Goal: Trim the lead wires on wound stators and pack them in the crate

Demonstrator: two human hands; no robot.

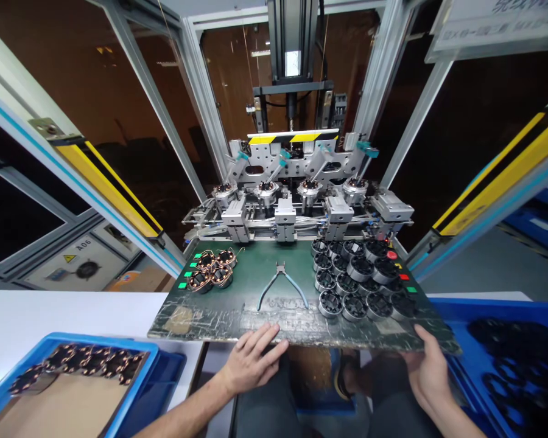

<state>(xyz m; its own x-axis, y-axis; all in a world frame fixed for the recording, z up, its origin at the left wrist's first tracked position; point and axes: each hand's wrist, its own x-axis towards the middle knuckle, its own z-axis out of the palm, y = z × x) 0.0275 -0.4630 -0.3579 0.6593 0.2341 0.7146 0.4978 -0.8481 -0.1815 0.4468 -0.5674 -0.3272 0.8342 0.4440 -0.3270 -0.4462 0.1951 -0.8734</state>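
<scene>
Clock read from the pliers as its centre, 12 pointing away from the person.

8 o'clock: blue tray (105,340), lined with cardboard (68,407); copper-wound rings (91,363) lie in a row along its far side. 10 o'clock: slanted yellow bar (114,188) on the frame.

Between 9 and 10, on the green board (251,255): four wound rings (221,277), bunched close, loose copper ends poking out. Green squares (188,274) line the board's edge just beside them.

7 o'clock: left hand (256,356), back upward, fingers loosely extended and slightly spread, pinching nothing; fingertips lie at the board's near edge. Contact there is hard to judge.

Centre: pliers (281,286), lying flat, handles splayed toward the person, nose to 12. Beyond, at 12: machine (285,210) with four stations in a row, a ring seated at each.

3 o'clock: grey-black rings (360,271) in close rows, some stacked on others.

4 o'clock: right hand (427,371), thumb raised at the board's near edge, other fingers lower and partly hidden; cannot tell whether it grips the board.

2 o'clock: second yellow bar (493,182). Between 3 and 4: blue bin (459,316) holding dark rings (516,353).
</scene>
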